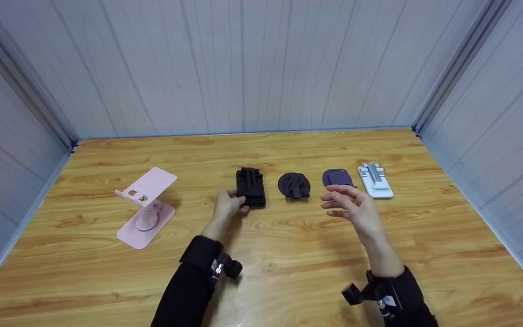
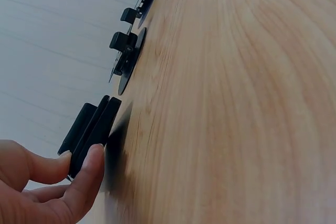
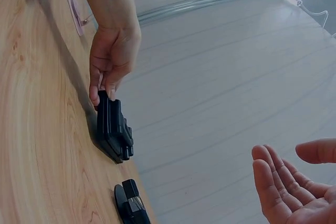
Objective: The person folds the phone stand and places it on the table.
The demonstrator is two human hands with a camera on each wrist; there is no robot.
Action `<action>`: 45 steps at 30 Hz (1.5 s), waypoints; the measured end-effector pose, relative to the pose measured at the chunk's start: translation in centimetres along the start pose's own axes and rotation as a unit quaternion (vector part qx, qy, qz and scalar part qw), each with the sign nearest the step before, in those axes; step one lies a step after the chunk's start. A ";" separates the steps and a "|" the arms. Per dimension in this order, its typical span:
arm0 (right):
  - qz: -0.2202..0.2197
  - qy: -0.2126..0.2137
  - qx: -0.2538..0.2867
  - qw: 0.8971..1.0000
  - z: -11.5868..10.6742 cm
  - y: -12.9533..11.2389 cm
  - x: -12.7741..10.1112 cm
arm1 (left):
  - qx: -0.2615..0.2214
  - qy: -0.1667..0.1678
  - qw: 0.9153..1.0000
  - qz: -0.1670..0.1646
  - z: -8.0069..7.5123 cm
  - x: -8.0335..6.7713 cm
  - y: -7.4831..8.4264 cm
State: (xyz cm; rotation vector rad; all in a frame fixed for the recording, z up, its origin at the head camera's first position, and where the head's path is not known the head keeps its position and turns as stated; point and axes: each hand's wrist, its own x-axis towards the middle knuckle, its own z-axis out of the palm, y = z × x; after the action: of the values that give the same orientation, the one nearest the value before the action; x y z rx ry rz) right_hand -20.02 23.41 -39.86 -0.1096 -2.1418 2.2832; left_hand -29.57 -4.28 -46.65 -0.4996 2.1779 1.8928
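My left hand (image 1: pixel 228 205) pinches the near left corner of a black folded phone stand (image 1: pixel 250 184), thumb on top and fingers beneath. In the left wrist view that stand (image 2: pixel 92 129) is tilted, with a shadow on the wood beside it. The right wrist view shows the gripped end raised from the table. My right hand (image 1: pixel 352 206) hovers with fingers loosely extended and nothing in them, overlapping the near edge of a purple folded stand (image 1: pixel 336 177) in the head view. Between the hands lies a round black folded stand (image 1: pixel 294 185).
A pink phone stand (image 1: pixel 145 204), unfolded and upright on its base, is at the left. At the right end of the row lies a white folded phone stand (image 1: pixel 376 180) with a grey arm. Pale panel walls (image 1: pixel 243 68) enclose the wooden table (image 1: pixel 279 254) at the back and sides.
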 end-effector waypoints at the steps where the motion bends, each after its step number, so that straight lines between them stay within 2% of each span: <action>1: 0.001 0.001 0.000 1.000 0.0 0.0 0.0 | -0.001 0.003 1.000 0.003 0.0 0.1 -0.1; 10: -0.001 -0.002 0.014 1.000 -0.1 -0.3 0.0 | 0.028 0.059 0.996 0.063 -0.3 0.2 -1.2; 16: -0.001 -0.006 0.014 1.000 0.0 -0.3 0.0 | 0.056 0.077 0.991 0.090 -0.4 -0.1 -1.6; 21: -0.001 0.001 0.008 1.000 0.2 -0.3 0.0 | 0.055 0.086 0.989 0.107 -0.5 -0.1 -1.8; 24: -0.008 -0.003 0.000 1.000 0.2 -0.2 0.1 | 0.079 0.097 0.985 0.122 -0.6 -0.4 -1.9; 26: -0.013 -0.012 -0.007 1.000 0.1 -0.1 0.1 | 0.108 0.112 0.978 0.142 -0.7 -0.4 -2.1; 29: -0.019 -0.034 -0.027 0.999 -0.1 0.0 0.1 | 0.154 0.131 0.963 0.176 -0.8 1.6 -3.7; 32: -0.027 -0.064 -0.050 0.996 -0.3 0.1 0.1 | 0.182 0.156 0.948 0.209 -1.0 0.6 -3.2; 34: -0.033 -0.081 -0.060 0.994 -0.3 0.1 0.1 | 0.201 0.181 0.934 0.234 -1.4 -1.2 -2.0; 36: -0.037 -0.091 -0.063 0.993 -0.2 0.2 0.1 | 0.219 0.217 0.915 0.262 -2.0 -3.5 -0.7; 38: -0.037 -0.098 -0.062 0.993 0.0 0.3 0.2 | 0.232 0.261 0.889 0.298 -2.9 -4.0 -0.5; 41: -0.034 -0.102 -0.063 0.992 0.3 0.4 0.2 | 0.238 0.329 0.845 0.348 -4.9 -4.4 -0.3; 43: -0.031 -0.101 -0.067 0.992 0.5 0.5 0.2 | 0.234 0.368 0.820 0.370 -6.5 -4.5 -0.3; 45: -0.028 -0.098 -0.070 0.992 0.7 0.5 0.2 | 0.219 0.398 0.809 0.374 -8.2 -4.5 -0.3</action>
State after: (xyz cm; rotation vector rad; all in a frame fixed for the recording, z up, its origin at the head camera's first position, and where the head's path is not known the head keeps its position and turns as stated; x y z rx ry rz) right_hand -20.26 22.66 -40.30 0.1795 -2.3644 2.1959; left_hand -24.85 -11.90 -44.02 -0.4079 3.6957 1.4460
